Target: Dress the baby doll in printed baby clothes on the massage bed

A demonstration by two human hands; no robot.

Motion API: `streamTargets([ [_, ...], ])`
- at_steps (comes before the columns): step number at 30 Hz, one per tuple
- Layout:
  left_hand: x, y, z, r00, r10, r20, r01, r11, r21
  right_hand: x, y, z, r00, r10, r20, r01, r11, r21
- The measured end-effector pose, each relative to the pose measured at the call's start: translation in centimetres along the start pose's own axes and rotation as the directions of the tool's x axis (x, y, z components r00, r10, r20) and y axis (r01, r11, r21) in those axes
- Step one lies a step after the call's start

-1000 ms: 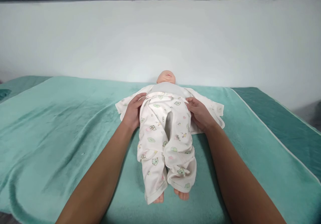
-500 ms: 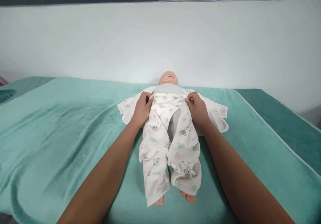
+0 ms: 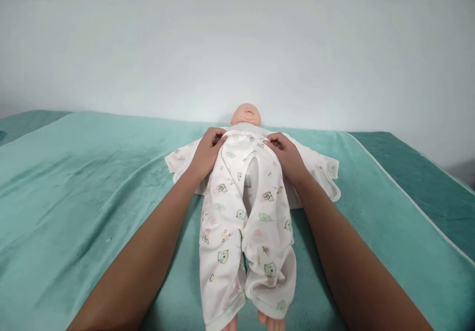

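A baby doll (image 3: 245, 115) lies on its back on a teal blanket (image 3: 92, 182), head toward the wall. It wears white printed trousers (image 3: 245, 232) with small animal figures; its bare feet show at the bottom edge. An open white printed top (image 3: 319, 170) is spread under it. My left hand (image 3: 207, 154) is closed on the left side of the trousers' waistband, high on the doll's chest. My right hand (image 3: 284, 157) pinches the waistband's right side. The doll's grey torso shows through the split front of the trousers.
A pale wall (image 3: 237, 54) stands right behind the doll's head. At the right a darker green cover (image 3: 419, 172) shows past the blanket's white-piped edge. The blanket reaches far to the left.
Both hands have drawn the waistband up the doll's body toward its chest, covering most of the grey torso. The view has shifted closer, so the feet now sit at the bottom edge.
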State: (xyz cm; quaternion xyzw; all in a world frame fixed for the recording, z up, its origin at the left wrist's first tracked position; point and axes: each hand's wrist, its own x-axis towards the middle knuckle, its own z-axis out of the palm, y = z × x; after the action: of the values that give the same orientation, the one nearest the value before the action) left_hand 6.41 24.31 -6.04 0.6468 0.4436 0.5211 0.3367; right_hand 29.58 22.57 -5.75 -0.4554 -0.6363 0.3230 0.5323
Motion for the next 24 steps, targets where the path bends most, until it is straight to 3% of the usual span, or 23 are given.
streamTargets([
  [4, -0.3, 1.4, -0.1, 0.994, 0.081, 0.071, -0.089, 0.99, 0.112, 0.4, -0.4, -0.1, 0.993, -0.085, 0.076, 0.086, 0.996, -0.007],
  [7, 0.0, 1.9, 0.1, 0.99, 0.114, 0.088, -0.129, 0.973, 0.19, 0.8, -0.8, -0.2, 0.984, -0.084, 0.159, 0.09, 0.995, -0.033],
  [11, 1.6, 1.3, 0.1, 0.999, 0.048, 0.002, -0.047, 0.967, 0.249, 1.9, -1.8, -0.1, 0.979, -0.074, 0.188, 0.105, 0.981, -0.161],
  [15, 3.7, -0.4, 0.1, 0.986, -0.096, -0.14, 0.127, 0.963, 0.237, 4.2, -1.7, 0.5, 0.995, -0.032, 0.099, 0.071, 0.905, -0.419],
  [18, 4.6, -1.4, 0.4, 0.966, -0.15, -0.211, 0.198, 0.952, 0.232, 5.8, -0.6, 1.0, 0.999, -0.014, 0.051, 0.036, 0.891, -0.452],
  [21, 4.5, -1.6, 0.7, 0.982, -0.054, -0.182, 0.106, 0.952, 0.288, 6.4, 0.5, 1.0, 0.995, -0.085, 0.049, 0.098, 0.891, -0.443],
  [24, 4.2, -1.4, 0.6, 0.997, 0.062, -0.054, -0.039, 0.932, 0.361, 5.9, 0.8, 0.6, 0.987, -0.09, 0.131, 0.141, 0.882, -0.451],
])
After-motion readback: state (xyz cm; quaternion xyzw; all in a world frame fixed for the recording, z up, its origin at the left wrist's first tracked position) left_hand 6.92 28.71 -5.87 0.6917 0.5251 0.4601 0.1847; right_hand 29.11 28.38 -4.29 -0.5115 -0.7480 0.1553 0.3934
